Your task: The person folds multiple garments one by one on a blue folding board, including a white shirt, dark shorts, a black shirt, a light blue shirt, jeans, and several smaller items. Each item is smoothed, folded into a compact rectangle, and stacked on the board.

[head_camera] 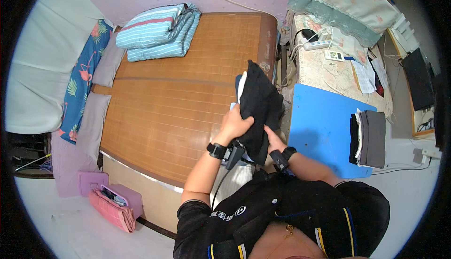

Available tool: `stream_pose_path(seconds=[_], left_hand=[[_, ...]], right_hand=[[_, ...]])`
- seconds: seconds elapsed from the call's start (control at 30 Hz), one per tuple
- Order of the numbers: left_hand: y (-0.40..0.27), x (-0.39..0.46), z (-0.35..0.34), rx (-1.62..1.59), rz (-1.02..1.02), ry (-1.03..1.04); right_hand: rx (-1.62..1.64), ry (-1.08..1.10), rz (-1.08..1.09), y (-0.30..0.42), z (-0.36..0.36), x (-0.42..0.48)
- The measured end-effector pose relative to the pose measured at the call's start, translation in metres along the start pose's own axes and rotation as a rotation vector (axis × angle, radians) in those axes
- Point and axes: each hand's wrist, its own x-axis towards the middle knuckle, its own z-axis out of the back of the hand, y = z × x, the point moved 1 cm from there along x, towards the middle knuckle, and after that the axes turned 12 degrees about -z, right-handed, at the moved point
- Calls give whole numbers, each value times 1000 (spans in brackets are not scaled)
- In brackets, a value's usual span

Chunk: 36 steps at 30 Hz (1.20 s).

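Note:
Both hands hold a bundle of folded clothes in front of my body, over the near right side of the bed. A black garment [260, 107] lies uppermost and hides most of the bundle. Along its left edge show a white layer [242, 86] and a strip of dark blue cloth. My left hand [235, 125] grips the left side, thumb on the black cloth and fingers out of sight beneath. At the lower right edge, my right hand [274, 140] has its thumb against the cloth, its other fingers partly hidden.
A bamboo-matted bed [169, 118] carries a folded striped quilt [158, 31] and grey pillows [93, 125]. To the right is a blue tabletop [317, 125] with a clothes stack [371, 139]. Beyond it are a power strip [317, 45] and cables. A purple bin [130, 195] stands lower left.

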Motion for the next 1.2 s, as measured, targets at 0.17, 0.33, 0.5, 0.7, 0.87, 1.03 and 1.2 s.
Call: stream_pose_path(seconds=[0.17, 0.33, 0.5, 0.7, 0.87, 1.03, 1.2], left_hand=[[-87, 8, 28, 53, -150, -114], [-174, 14, 15, -78, -334, -263], [-274, 21, -30, -380, -524, -253], [-303, 29, -125, -864, -413, -124], [-223, 24, -212, -1059, -88, 58], [-117, -8, -279, -1034, 300, 121], [-113, -10, -265, -947, 326, 184]], right_hand=[[111, 88, 36, 76, -54, -68], [-64, -123, 327, 150, -57, -179], [-251, -226, 738, 202, -17, -302], [-400, -480, 883, 213, 60, -406], [-633, -871, 720, 171, 107, -396], [-665, -983, 565, 102, 191, -311], [-590, -824, 521, 108, 189, -319]])
